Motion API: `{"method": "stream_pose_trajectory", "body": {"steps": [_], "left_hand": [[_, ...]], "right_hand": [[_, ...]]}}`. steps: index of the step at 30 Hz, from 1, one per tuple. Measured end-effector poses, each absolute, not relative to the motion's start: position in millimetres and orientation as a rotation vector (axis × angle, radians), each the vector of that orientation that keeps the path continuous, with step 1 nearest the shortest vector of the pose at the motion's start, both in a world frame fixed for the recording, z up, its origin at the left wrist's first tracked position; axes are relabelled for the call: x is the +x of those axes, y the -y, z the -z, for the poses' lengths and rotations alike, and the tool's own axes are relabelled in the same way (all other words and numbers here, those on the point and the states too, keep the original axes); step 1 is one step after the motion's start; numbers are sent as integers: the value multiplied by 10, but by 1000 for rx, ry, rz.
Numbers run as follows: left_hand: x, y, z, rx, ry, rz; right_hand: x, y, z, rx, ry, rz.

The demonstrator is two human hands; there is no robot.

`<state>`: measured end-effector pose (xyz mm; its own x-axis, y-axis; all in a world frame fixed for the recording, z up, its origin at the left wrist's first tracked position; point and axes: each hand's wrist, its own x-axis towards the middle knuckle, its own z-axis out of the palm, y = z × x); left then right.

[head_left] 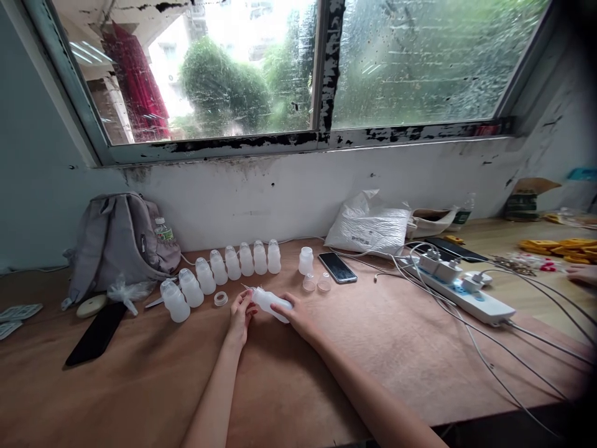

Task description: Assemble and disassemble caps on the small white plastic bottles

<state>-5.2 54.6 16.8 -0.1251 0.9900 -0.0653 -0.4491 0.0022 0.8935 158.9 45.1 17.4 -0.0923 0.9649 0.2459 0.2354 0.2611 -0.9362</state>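
A frosted white baby bottle (270, 305) lies tilted between my hands, a little above the table, its neck towards the left. My right hand (293, 316) is closed round its base end. At the neck end, my left hand (240, 317) has its fingers pinched together. A thin, pale, pointed bit sticks out there, too small to name. Just left of that hand lies a white ring (221, 299). Several similar bottles with clear caps stand in a curved row, the nearest one (175, 301) at the left end. Another bottle (306, 261) stands uncapped behind two clear caps (324, 282).
A smartphone (337, 267) lies right of the caps. Cables trail from a white power strip (466, 292) across the table's right side. A grey backpack (116, 242) and a black flat object (96, 334) are at left. A silver bag (368, 224) leans on the wall.
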Motion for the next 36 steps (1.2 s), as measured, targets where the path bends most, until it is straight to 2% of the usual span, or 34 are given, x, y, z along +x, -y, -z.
{"method": "stream_pose_trajectory", "body": {"steps": [12, 18, 20, 30, 36], "left_hand": [[-76, -529, -171, 897, -1151, -1533], [-65, -548, -130, 913, -1197, -1538], [-64, -542, -137, 897, -1190, -1527], [-50, -492, -276, 848, -818, -1434], [-30, -526, -192, 779, -1021, -1533]], "right_hand": [[1600, -415, -192, -1160, 1738, -762], [1512, -330, -126, -1143, 1855, -187], [1494, -315, -106, -1128, 1856, -93], [1578, -352, -176, -1164, 1720, -542], [1561, -352, -172, -1179, 1723, -543]]}}
